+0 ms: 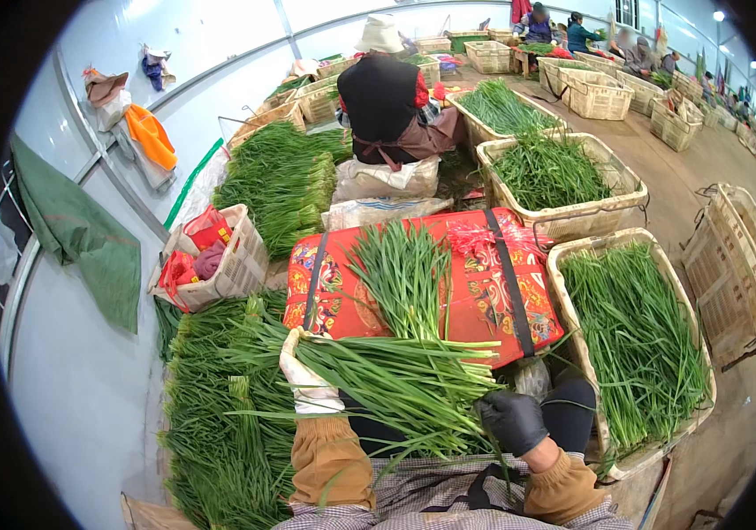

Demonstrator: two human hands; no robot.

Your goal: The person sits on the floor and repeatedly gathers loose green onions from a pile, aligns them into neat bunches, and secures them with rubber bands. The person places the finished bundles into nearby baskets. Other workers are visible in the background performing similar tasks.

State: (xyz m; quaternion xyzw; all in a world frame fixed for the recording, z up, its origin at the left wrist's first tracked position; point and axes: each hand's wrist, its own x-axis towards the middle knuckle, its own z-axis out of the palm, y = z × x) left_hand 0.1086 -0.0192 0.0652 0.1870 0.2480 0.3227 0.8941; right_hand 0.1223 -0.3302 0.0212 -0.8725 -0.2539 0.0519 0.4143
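My left hand [309,377], in a white glove, grips a loose bunch of garlic chives [391,371] held across my lap. Its pale stem ends point right. My right hand [513,419], in a black glove, is curled closed at the bunch's lower right, where some leaves run into the fist; its fingertips are hidden. Just beyond, a second bunch of chives [407,278] lies on a red patterned padded surface [344,298] crossed by dark straps. Pink-red plastic ties [490,237] rest there, beneath a strap.
Chives [225,424] are piled at my left. A plastic crate [709,391] of chives stands at my right, another crate [570,215] beyond it. Stacked crates [736,271] stand farther right. A person [384,106] sits ahead, back turned. A crate with red bags [245,265] is near the left wall.
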